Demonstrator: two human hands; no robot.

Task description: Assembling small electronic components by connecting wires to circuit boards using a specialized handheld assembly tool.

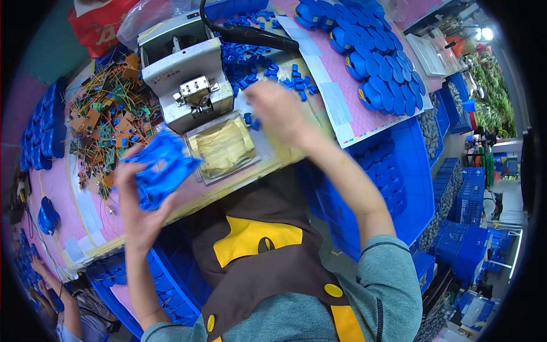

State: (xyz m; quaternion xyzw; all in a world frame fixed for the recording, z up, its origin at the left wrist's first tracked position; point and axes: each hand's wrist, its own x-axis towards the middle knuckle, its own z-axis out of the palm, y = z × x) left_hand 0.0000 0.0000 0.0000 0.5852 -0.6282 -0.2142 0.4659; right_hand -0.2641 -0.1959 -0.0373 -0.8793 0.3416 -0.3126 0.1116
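My left hand (135, 210) holds a blue plastic housing (161, 166) just left of the small grey bench press (188, 77). The press's taped base plate (223, 147) lies bare next to the housing. My right hand (277, 109) is blurred and hovers over the bench right of the press, beside a scatter of small blue plastic pieces (256, 62). I cannot tell whether its fingers pinch anything.
A pile of small circuit boards with wires (108, 122) lies left of the press. Rows of blue housings (370, 57) sit on a pink mat at back right. Blue crates (410, 188) with more housings stand below the bench. Another person's hand (40, 268) works at far left.
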